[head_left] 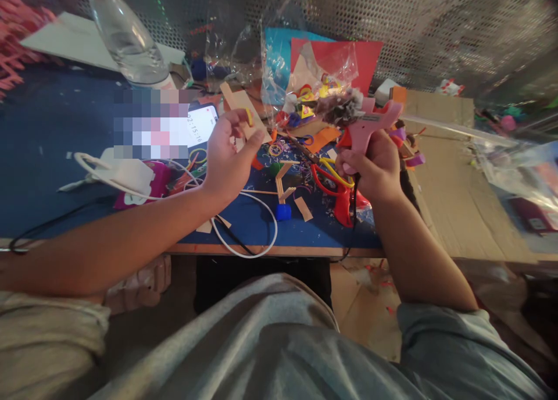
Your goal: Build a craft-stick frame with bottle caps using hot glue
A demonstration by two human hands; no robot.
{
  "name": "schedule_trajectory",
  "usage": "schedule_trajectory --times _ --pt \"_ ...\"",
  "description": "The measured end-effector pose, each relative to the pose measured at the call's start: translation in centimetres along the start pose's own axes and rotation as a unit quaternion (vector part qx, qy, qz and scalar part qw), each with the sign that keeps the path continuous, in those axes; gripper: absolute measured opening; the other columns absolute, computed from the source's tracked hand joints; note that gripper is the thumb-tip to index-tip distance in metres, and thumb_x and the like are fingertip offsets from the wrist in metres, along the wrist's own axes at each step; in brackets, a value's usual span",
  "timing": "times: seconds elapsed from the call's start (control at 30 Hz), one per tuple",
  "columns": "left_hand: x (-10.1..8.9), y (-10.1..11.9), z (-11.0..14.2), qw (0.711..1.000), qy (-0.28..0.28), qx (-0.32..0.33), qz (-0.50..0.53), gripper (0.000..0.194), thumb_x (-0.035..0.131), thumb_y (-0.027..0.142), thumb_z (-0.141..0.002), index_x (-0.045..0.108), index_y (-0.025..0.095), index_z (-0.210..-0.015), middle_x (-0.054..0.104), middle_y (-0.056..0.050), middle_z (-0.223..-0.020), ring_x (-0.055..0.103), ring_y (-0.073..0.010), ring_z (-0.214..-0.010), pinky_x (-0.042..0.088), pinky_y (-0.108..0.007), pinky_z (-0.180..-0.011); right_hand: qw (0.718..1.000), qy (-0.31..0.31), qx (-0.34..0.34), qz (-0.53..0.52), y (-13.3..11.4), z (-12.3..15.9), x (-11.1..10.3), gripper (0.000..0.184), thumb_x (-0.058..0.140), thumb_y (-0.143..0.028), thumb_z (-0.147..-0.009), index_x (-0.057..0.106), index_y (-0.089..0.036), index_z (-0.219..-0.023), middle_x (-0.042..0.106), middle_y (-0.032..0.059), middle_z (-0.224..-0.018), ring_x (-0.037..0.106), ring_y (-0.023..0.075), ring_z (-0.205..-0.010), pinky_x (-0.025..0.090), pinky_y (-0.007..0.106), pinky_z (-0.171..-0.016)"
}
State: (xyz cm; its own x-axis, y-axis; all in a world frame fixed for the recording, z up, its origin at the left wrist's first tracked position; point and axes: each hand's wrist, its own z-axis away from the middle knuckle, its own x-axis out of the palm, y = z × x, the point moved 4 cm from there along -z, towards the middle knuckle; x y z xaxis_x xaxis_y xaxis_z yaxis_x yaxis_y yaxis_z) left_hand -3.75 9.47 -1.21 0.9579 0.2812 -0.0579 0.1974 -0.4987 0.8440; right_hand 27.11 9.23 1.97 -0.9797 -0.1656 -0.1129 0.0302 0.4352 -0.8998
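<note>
By the right hand (377,170), a pink glue gun (370,124) is gripped, its fluff-covered nozzle turned leftward. In the left hand (229,161), a flat wooden piece (260,122) is pinched. Below and between them, room is narrowed by scissors (320,182) and a small stick frame (281,184). Nearer still, the table's front edge (305,251) is overlapped by a looped white cable (276,225). At far left, a broad stretch of blue tabletop (39,115) is left showing; the right side is covered by cardboard (457,185). The back is bounded by a mesh panel (414,10).
</note>
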Motion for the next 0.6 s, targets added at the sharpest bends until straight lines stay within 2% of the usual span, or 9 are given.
schedule_trajectory --times 0.07,0.13,0.3,0.4,0.53,0.6 --pt "-0.1 0.7 0.2 0.999 -0.022 0.021 -0.032 0.077 0.089 0.082 -0.083 0.069 0.031 -0.137 0.073 -0.01 -0.129 0.069 -0.0302 -0.116 0.057 -0.052 -0.107 0.998 -0.016 0.016 -0.053 0.3 -0.2 0.4 0.037 0.089 -0.037 -0.083 0.058 -0.032 -0.102 0.056 -0.0069 -0.075 0.051 0.0128 -0.056 0.047 0.033 -0.054" --pt "-0.1 1.4 0.5 0.998 -0.04 0.037 -0.045 0.078 0.089 0.081 -0.083 0.067 0.032 -0.14 0.074 -0.01 -0.131 0.07 -0.0312 -0.118 0.058 -0.053 -0.108 0.996 -0.032 0.034 -0.072 0.5 -0.4 0.7 0.04 0.088 -0.033 -0.08 0.058 -0.032 -0.106 0.055 -0.0064 -0.078 0.053 0.0135 -0.06 0.049 0.034 -0.057" --pt "0.1 1.8 0.5 0.992 -0.064 0.064 -0.083 0.067 0.085 0.082 -0.087 0.073 0.028 -0.124 0.075 -0.009 -0.119 0.07 -0.03 -0.108 0.059 -0.056 -0.109 0.997 -0.022 0.041 -0.053 1.3 -0.4 0.6 0.04 0.085 -0.031 -0.081 0.053 -0.033 -0.106 0.055 -0.0054 -0.082 0.055 0.0145 -0.062 0.047 0.033 -0.055" --pt "0.3 1.1 0.2 0.995 -0.061 0.033 -0.071 0.06 0.086 0.078 -0.089 0.074 0.025 -0.115 0.074 -0.007 -0.109 0.07 -0.0271 -0.101 0.06 -0.054 -0.108 0.998 -0.01 0.044 -0.037 1.9 -0.3 0.4 0.039 0.085 -0.031 -0.082 0.054 -0.032 -0.107 0.057 -0.0045 -0.085 0.057 0.0145 -0.063 0.047 0.033 -0.055" --pt "0.6 1.0 0.3 0.998 -0.038 -0.015 -0.038 0.049 0.086 0.072 -0.092 0.074 0.025 -0.102 0.069 -0.004 -0.096 0.066 -0.0225 -0.092 0.061 -0.044 -0.099 0.999 -0.012 0.043 -0.013 2.1 -0.2 0.4 0.039 0.085 -0.038 -0.085 0.053 -0.032 -0.106 0.057 -0.0037 -0.085 0.059 0.0157 -0.065 0.05 0.035 -0.058" --pt "0.9 1.2 0.4 0.999 -0.035 -0.027 -0.012 0.046 0.081 0.07 -0.098 0.073 0.026 -0.093 0.064 -0.003 -0.086 0.064 -0.0213 -0.087 0.059 -0.041 -0.093 0.999 -0.015 0.044 -0.003 2.0 -0.1 0.6 0.039 0.085 -0.043 -0.086 0.052 -0.032 -0.104 0.056 -0.0038 -0.084 0.059 0.016 -0.065 0.051 0.036 -0.058"
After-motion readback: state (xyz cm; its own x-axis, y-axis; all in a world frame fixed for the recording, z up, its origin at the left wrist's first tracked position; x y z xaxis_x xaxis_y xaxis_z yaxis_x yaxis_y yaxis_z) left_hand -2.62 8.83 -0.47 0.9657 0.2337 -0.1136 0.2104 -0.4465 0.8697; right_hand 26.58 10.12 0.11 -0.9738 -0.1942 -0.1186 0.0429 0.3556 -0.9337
